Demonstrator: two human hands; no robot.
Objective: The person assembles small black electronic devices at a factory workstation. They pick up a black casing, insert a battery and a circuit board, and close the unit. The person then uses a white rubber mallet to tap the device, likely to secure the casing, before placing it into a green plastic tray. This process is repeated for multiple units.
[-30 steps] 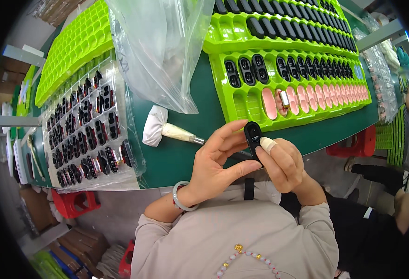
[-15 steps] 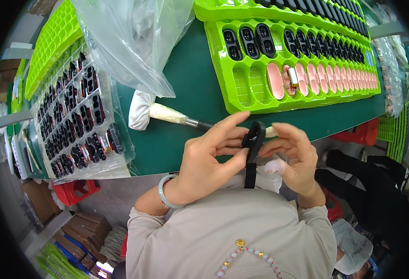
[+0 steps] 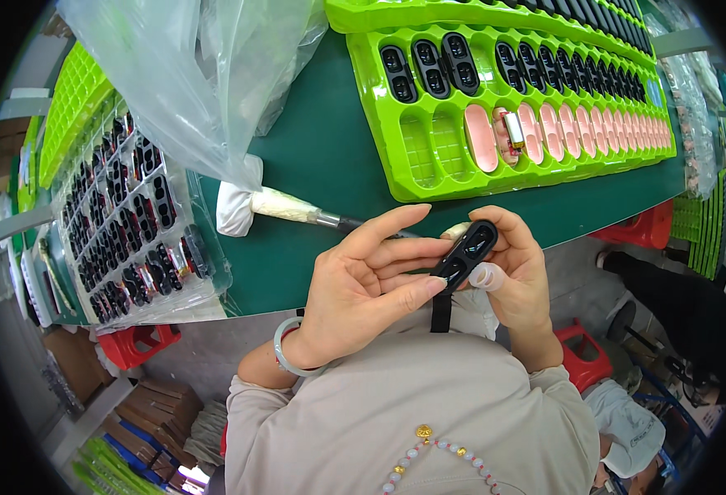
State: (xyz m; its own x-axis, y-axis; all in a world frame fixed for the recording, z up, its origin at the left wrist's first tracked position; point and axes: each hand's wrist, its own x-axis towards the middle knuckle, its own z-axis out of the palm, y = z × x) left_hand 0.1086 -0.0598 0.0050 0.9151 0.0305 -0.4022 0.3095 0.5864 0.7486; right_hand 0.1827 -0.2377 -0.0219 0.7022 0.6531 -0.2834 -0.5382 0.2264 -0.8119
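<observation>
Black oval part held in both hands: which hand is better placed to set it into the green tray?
Probably the right hand: it grips the black part at its upper end, nearer the green tray. The left hand only steadies the part with its fingertips.

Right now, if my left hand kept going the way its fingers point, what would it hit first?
The left hand points right, at the black oval part its fingertips already touch; just behind that is the right hand. Depth is hard to judge.
</observation>
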